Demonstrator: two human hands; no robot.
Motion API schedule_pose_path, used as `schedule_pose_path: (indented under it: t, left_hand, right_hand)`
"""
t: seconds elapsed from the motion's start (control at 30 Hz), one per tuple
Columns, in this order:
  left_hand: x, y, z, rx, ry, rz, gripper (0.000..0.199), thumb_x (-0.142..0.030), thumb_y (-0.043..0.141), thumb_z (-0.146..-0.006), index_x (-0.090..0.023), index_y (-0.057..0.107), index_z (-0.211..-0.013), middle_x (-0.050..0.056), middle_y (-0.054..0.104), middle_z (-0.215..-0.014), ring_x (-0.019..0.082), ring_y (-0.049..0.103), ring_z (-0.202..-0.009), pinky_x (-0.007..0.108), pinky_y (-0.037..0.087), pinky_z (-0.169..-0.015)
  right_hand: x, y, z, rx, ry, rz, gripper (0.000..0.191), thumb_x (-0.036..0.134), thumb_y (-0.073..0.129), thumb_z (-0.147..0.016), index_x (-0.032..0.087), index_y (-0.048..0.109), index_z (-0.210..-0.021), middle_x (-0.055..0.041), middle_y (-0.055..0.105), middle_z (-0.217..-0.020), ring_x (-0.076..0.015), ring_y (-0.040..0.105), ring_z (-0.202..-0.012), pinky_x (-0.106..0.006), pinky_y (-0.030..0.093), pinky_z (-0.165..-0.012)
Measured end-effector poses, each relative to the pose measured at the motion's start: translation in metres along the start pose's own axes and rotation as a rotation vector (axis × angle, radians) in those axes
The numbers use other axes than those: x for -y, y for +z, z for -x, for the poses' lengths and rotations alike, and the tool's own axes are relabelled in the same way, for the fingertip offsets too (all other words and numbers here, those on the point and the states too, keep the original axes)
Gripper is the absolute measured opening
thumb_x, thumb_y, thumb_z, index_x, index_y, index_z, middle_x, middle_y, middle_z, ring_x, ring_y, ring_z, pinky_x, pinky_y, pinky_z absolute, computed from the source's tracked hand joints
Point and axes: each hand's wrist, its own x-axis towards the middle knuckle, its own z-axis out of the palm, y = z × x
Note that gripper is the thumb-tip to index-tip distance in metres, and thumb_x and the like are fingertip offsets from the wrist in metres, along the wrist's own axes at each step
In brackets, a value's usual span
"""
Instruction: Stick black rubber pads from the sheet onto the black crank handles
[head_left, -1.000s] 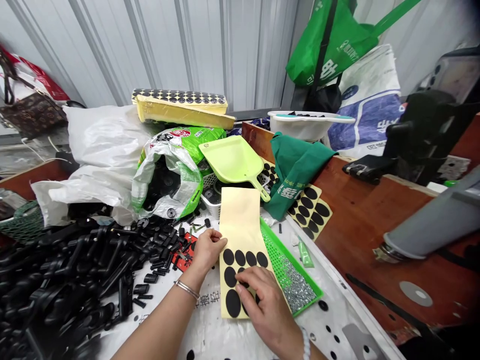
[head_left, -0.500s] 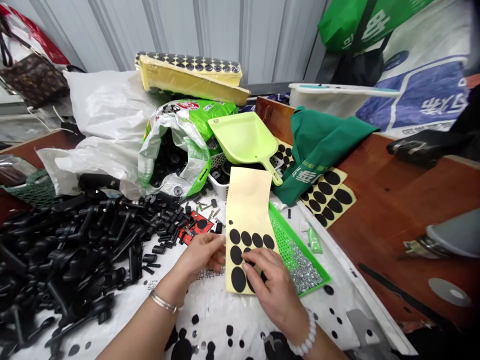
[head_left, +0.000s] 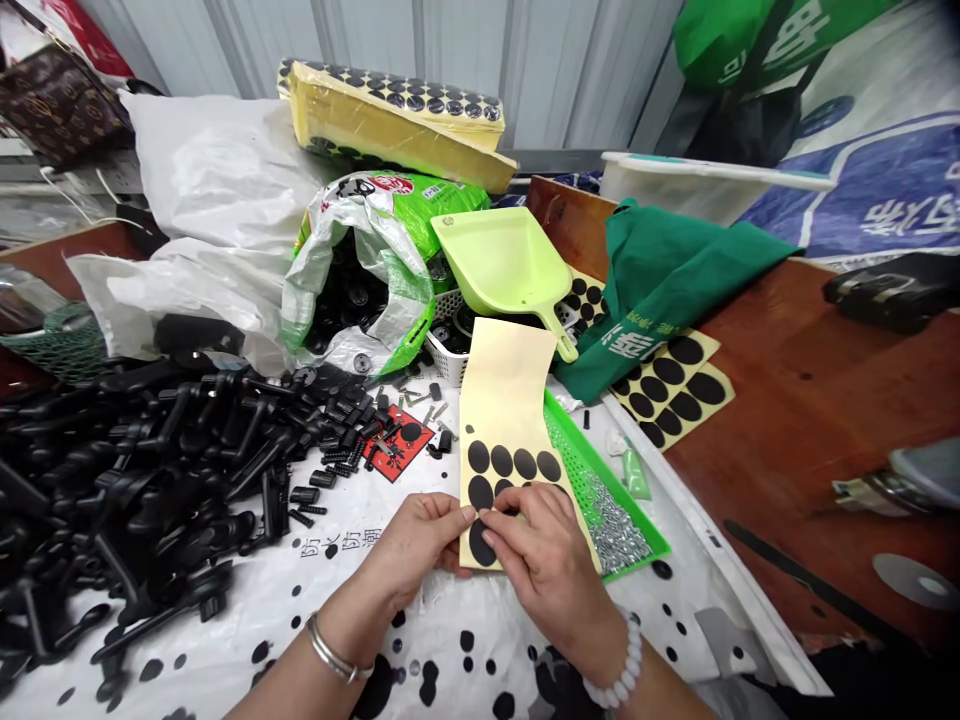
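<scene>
Left hand (head_left: 420, 545) pinching sheet (head_left: 508, 370) at left edge; right hand (head_left: 551, 550), fingers nearly together, obscuring black stickers (head_left: 480, 491); its hold indiscernible.

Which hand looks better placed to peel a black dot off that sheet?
Probably the right hand: it reaches in over the black dots, partly covering them. The left hand holds the left edge of the sticker sheet, thumb on top, so it seems better suited to steadying.
</scene>
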Motion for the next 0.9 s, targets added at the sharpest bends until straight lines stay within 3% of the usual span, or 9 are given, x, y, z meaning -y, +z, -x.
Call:
schedule_pose_path:
  t: [0.13,0.33,0.47,0.63,0.8,0.9]
  left_hand:
    - [0.003,-0.001,0.000,-0.028,0.021,0.014,0.040,-0.047,0.076,-0.057,-0.012,0.057,-0.055,-0.002,0.052,-0.047,0.007,0.046,-0.043,0.021,0.045,-0.045]
    - [0.000,-0.004,-0.002,-0.056,0.040,0.033,0.035,-0.043,0.075,-0.060,-0.011,0.061,-0.059,-0.002,0.056,-0.049,0.007,0.047,-0.044,0.021,0.046,-0.046]
    - [0.000,-0.005,-0.003,-0.070,0.030,0.071,0.034,-0.042,0.075,-0.061,-0.012,0.059,-0.058,-0.003,0.055,-0.048,0.007,0.047,-0.043,0.020,0.048,-0.045]
    - [0.000,-0.006,0.000,-0.064,-0.021,0.098,0.037,-0.044,0.076,-0.059,-0.010,0.061,-0.063,0.002,0.061,-0.055,0.008,0.053,-0.045,0.019,0.048,-0.044]
    - [0.000,-0.012,-0.007,-0.067,-0.015,0.053,0.039,-0.049,0.073,-0.060,-0.012,0.059,-0.066,0.002,0.062,-0.060,0.008,0.055,-0.047,0.019,0.049,-0.045]
    - [0.004,-0.011,-0.011,-0.081,0.015,-0.062,0.039,-0.051,0.068,-0.065,-0.013,0.059,-0.063,0.001,0.059,-0.052,0.008,0.051,-0.040,0.019,0.044,-0.040]
  right_hand:
    - [0.002,0.003,-0.005,0.007,0.019,-0.010,0.018,0.013,0.048,-0.086,0.019,0.064,-0.081,-0.0055,0.058,-0.079,-0.0204,0.050,-0.076,-0.039,0.039,-0.073]
    - [0.008,0.003,-0.021,0.151,0.072,0.070,0.019,0.009,0.046,-0.084,0.018,0.053,-0.069,-0.0039,0.055,-0.074,-0.0196,0.048,-0.073,-0.040,0.038,-0.077]
    - [0.012,0.008,-0.017,0.074,-0.049,0.162,0.024,0.005,0.038,-0.086,0.017,0.053,-0.072,-0.0053,0.057,-0.077,-0.0196,0.052,-0.078,-0.047,0.032,-0.093]
    - [0.011,0.010,0.003,0.049,-0.089,0.127,0.023,0.003,0.037,-0.084,0.017,0.055,-0.079,-0.0062,0.060,-0.087,-0.0222,0.053,-0.092,-0.048,0.026,-0.099]
    - [0.012,-0.009,0.020,-0.005,-0.108,-0.024,0.021,0.004,0.040,-0.084,0.020,0.054,-0.084,-0.0049,0.058,-0.093,-0.0211,0.052,-0.103,-0.044,0.023,-0.103]
    - [0.014,-0.029,0.025,0.083,0.019,-0.163,0.016,0.009,0.043,-0.085,0.021,0.053,-0.087,-0.0072,0.054,-0.107,-0.0216,0.049,-0.110,-0.036,0.036,-0.097]
